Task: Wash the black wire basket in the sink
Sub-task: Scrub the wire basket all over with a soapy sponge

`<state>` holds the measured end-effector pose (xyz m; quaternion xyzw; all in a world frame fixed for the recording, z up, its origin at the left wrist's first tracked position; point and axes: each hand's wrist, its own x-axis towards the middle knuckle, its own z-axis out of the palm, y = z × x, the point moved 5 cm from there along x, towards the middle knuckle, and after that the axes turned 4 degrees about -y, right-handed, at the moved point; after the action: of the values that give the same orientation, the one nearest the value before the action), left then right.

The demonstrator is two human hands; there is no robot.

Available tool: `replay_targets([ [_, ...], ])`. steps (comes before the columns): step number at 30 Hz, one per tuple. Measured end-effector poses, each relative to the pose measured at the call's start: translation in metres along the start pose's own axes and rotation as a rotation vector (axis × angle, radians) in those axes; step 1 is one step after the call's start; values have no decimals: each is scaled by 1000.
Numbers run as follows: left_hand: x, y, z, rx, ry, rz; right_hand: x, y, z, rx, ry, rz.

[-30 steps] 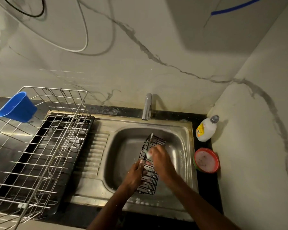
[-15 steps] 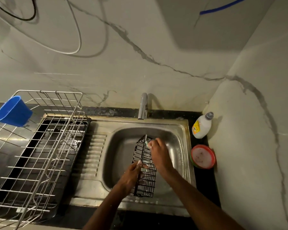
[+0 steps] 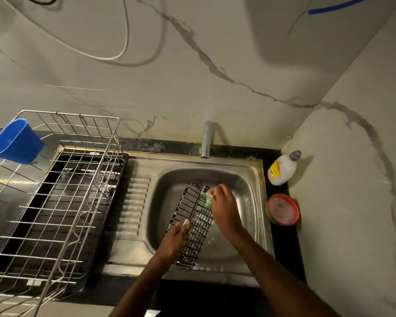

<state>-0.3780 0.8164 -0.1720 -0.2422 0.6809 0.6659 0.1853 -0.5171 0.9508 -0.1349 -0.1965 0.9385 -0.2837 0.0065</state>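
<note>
Two hands were at work over one steel sink [image 3: 253,177], and one black wire basket [image 3: 193,223] stood tilted on its side in the bowl, its near end propped on the sink's front rim. The left hand [image 3: 175,239] gripped the basket's near side, fingers curled round the wires. The right hand [image 3: 224,208] pinched what looked like a green scrubber [image 3: 209,199], too blurred to be sure, against the basket's far upper edge.

One tap [image 3: 206,139] rose at the far rim, just behind the bowl. To the right, on the narrow black worktop [image 3: 281,245] squeezed between sink and wall, stood one white bottle [image 3: 282,169] with a grey cap and, nearer, one round red-rimmed tub [image 3: 282,209] holding pale soapy stuff. That strip left little room.

On the left, one large silver wire rack [image 3: 55,202] sat over a black tray [image 3: 114,216] on the drainboard, with one blue cup [image 3: 15,141] hung on its far left corner. The ribbed drainboard between rack and bowl lay bare, and the bowl's right half was open behind the right hand.
</note>
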Motion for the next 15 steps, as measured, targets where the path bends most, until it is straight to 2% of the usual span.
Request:
replay_targets([
  [3,5,6,-3,-140,-82,-79,21,-11,13,-36,-4,3],
  [5,10,5,-13,-157,-62,-73,15,-16,26,33,-25,-3],
  [11,10,12,-29,-170,-28,58,-55,-36,51,5,-44,-196],
  [15,14,14,-34,-134,-83,92,-74,-36,43,-74,-91,-236],
])
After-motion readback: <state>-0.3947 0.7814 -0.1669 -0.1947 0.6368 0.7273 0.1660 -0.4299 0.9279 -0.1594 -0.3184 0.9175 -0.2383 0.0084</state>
